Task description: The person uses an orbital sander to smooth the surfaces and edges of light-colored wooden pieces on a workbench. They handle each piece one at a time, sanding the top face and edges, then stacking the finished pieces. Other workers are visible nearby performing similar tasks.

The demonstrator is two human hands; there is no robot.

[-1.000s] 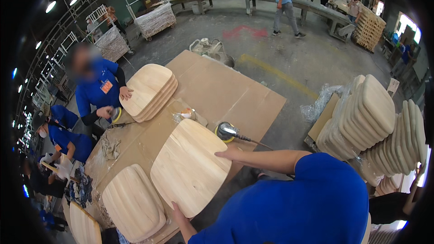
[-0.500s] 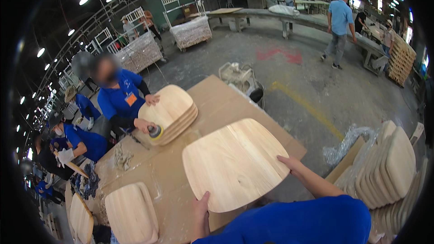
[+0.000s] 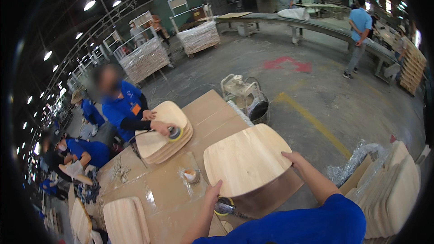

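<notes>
A pale wooden chair seat panel with rounded corners is held tilted above the near right part of the table. My left hand grips its lower left edge, thumb on top. On its right edge my right hand is closed in the same way. An orbital sander with a yellow-rimmed pad lies just below my left hand, partly hidden by the forearm and panel. My fingers beneath the panel are mostly out of sight.
Across the cardboard-covered table, a co-worker runs a sander over stacked panels. A small orange-and-white container stands between. More panels lie front left and stand stacked at right. A wheeled machine sits beyond the table.
The panel has shifted right and tilted up in my hands, uncovering the sander and the small container. The co-worker's sander has moved right across the stack. My view has shifted slightly.
</notes>
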